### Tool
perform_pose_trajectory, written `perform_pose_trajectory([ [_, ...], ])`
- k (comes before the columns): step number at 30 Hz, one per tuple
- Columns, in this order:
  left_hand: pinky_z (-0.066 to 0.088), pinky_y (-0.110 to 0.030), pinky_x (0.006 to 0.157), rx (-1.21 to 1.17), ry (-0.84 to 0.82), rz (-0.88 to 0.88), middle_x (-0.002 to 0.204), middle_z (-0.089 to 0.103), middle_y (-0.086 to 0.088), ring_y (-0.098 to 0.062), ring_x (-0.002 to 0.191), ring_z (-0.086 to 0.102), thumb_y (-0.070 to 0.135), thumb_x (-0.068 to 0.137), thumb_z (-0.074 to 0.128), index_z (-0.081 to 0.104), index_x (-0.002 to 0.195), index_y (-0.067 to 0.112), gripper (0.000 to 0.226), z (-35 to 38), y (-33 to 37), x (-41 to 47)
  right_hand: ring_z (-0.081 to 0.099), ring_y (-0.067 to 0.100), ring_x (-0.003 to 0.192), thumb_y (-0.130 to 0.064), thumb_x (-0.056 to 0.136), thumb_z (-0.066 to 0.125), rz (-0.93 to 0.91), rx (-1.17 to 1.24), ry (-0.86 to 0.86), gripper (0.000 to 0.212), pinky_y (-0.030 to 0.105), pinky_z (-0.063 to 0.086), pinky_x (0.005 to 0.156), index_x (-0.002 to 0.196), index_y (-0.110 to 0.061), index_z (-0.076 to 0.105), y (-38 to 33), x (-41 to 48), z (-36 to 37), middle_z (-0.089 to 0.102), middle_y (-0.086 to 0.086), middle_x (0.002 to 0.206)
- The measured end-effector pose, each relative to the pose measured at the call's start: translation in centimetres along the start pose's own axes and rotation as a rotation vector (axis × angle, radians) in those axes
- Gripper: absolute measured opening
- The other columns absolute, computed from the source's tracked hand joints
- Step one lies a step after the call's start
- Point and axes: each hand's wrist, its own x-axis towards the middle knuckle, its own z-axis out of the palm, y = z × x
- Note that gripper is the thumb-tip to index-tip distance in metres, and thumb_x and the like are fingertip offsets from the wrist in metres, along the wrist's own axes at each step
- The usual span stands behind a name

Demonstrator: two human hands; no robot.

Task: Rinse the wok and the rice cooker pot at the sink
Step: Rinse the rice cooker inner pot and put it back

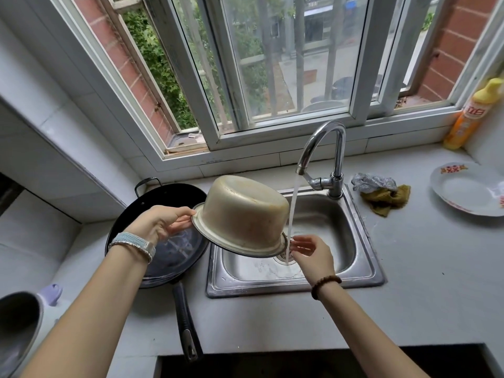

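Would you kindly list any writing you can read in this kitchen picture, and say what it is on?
Bottle: white characters on a red label, too blurred to read.
Plate: red mark at the rim, probably "囍", not sharp.
No other text shows.

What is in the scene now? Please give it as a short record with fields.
rice cooker pot: upside down, tilted, held over the sink
left hand: holds the pot's rim on the left side
right hand: pinches the rim on the right side
faucet: running
water: falls close past the pot's right rim, by the right fingers
wok: on the counter left of the sink, handle toward the person
cloths: right of the faucet
plate: far right on the counter
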Motion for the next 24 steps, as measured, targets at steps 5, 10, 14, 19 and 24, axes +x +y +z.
perform_pose_trajectory([
  [5,0.046,-0.016,0.034,-0.064,-0.025,-0.044,0.049,0.065,-0.012,-0.015,0.038,0.063,-0.008,0.093,0.051,0.056,0.077,-0.007,0.016,-1.0,-0.4,-0.3,0.064,0.006,0.079,0.003,0.071,0.070,-0.477,-0.222,-0.009,0.032,0.018,0.054,0.072,0.090,-0.022,0.065,-1.1,-1.1,0.2,0.066,-0.003,0.091],
  [10,0.052,-0.018,0.041,-0.111,-0.007,-0.045,0.051,0.066,-0.012,-0.014,0.041,0.065,-0.008,0.091,0.052,0.061,0.066,-0.005,0.027,-2.0,-1.4,-0.4,0.063,0.012,0.079,-0.018,0.076,0.064,-0.792,-0.360,0.007,0.007,0.025,0.051,0.072,0.081,-0.016,0.069,-2.0,-1.2,0.5,0.066,-0.006,0.087],
  [14,0.048,-0.015,0.036,-0.081,0.012,-0.034,0.046,0.062,-0.011,-0.012,0.035,0.060,-0.002,0.094,0.051,0.056,0.072,-0.004,0.023,-2.2,-2.4,-0.5,0.068,0.013,0.085,-0.020,0.084,0.063,-0.916,-0.346,0.056,0.012,0.028,0.053,0.076,0.089,-0.010,0.069,-3.1,-1.3,0.9,0.071,-0.004,0.092],
  [19,0.058,-0.023,0.051,-0.110,-0.013,0.011,0.064,0.070,-0.020,-0.021,0.052,0.070,0.013,0.096,0.054,0.060,0.091,-0.005,0.020,-2.0,-3.7,-0.3,0.066,0.003,0.078,-0.012,0.084,0.070,-0.770,-0.271,0.022,0.010,0.026,0.053,0.070,0.092,-0.017,0.066,-4.0,-0.2,0.8,0.069,-0.011,0.081],
  [24,0.056,-0.016,0.055,0.046,0.062,0.270,0.070,0.070,-0.011,-0.014,0.059,0.067,0.009,0.096,0.053,0.065,0.101,-0.001,0.016,-1.1,-4.5,0.5,0.067,-0.001,0.074,-0.010,0.080,0.073,-0.475,-0.144,0.020,0.012,0.023,0.056,0.073,0.086,-0.018,0.066,-3.6,0.7,0.9,0.070,-0.013,0.080],
])
